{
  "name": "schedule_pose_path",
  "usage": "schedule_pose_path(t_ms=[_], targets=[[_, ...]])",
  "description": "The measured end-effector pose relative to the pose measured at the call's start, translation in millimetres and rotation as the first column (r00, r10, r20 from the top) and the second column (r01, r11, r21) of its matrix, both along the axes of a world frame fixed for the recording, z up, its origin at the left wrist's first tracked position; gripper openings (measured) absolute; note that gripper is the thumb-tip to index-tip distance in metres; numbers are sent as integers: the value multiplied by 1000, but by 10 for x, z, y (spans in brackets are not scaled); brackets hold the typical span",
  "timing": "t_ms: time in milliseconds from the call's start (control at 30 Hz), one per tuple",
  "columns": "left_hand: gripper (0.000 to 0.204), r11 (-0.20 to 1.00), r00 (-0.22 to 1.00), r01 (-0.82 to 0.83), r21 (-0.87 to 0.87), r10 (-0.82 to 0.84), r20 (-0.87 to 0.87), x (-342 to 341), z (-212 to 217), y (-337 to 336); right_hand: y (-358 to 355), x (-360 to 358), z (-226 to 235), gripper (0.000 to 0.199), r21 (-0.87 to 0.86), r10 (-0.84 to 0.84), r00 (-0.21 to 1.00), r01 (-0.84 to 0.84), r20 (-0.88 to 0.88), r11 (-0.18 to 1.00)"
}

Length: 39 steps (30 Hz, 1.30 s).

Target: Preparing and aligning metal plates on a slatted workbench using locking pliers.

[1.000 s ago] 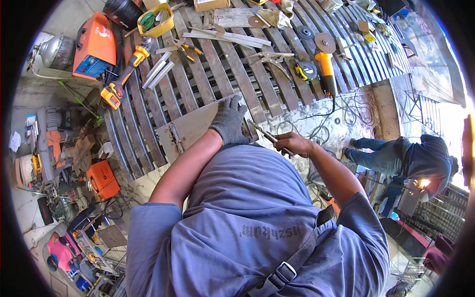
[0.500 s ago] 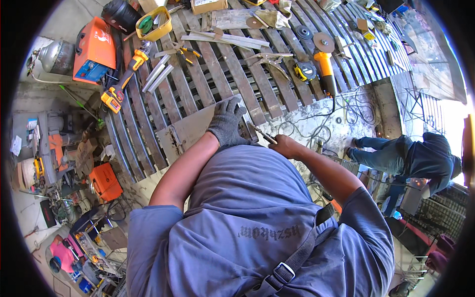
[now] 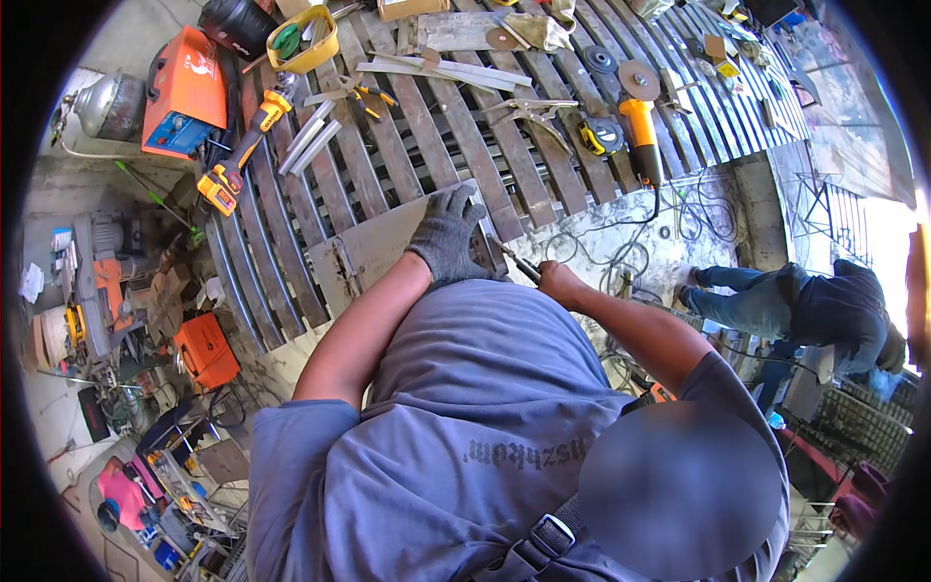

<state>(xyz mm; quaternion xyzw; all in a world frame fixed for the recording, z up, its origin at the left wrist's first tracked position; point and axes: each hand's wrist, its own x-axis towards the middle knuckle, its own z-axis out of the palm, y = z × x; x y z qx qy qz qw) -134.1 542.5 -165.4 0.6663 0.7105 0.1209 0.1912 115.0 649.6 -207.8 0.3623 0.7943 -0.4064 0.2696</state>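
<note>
A dark grey knitted glove covers my left hand (image 3: 446,236). Its fingers are spread and lie on a flat grey metal plate (image 3: 376,244) at the near edge of a slatted metal bench. The thumb reaches toward the plate's right end, beside a small dark metal piece (image 3: 493,250). Bare and closed, my right hand (image 3: 560,283) grips a slim, dark rod-like tool (image 3: 525,267). The tool slants up and left, its tip close to the metal piece; whether they touch, I cannot tell. My body hides the plate's near edge.
An angle grinder (image 3: 638,126), tape measure (image 3: 601,138) and locking pliers (image 3: 536,113) lie on the slatted bench (image 3: 504,184). Leftward are a yellow cordless grinder (image 3: 254,141) and an orange welding machine (image 3: 184,87). Cables (image 3: 621,257) cross the floor. Another person (image 3: 839,315) bends over at right.
My right hand and the tool have shifted very slightly. My left hand stays on the plate. At the right, the other person's bright glow is no longer visible.
</note>
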Motion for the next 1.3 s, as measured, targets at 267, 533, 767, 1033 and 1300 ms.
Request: schedule_pose_path(t_ms=[267,533,767,1033,1300], targets=[[106,1000,1000,18,-6,-19,-7,-12,-8,3,7,-46,52,50,48,22,999,-24,29,999],[56,994,1000,-6,107,3,23,303,-16,-315,-26,-82,431,81,33,-45,999,44,18,998],[39,948,466,143,-284,188,864,887,-467,-347,-11,-55,504,123,14,-93,995,93,-24,996],[31,749,-549,196,-633,619,562,1505,-908,-161,-33,0,495,123,22,-130,990,131,-48,991],[31,791,-522,100,-603,558,645,1495,-825,-144,371,625,450,58,-370,-377,919,311,-120,876]])
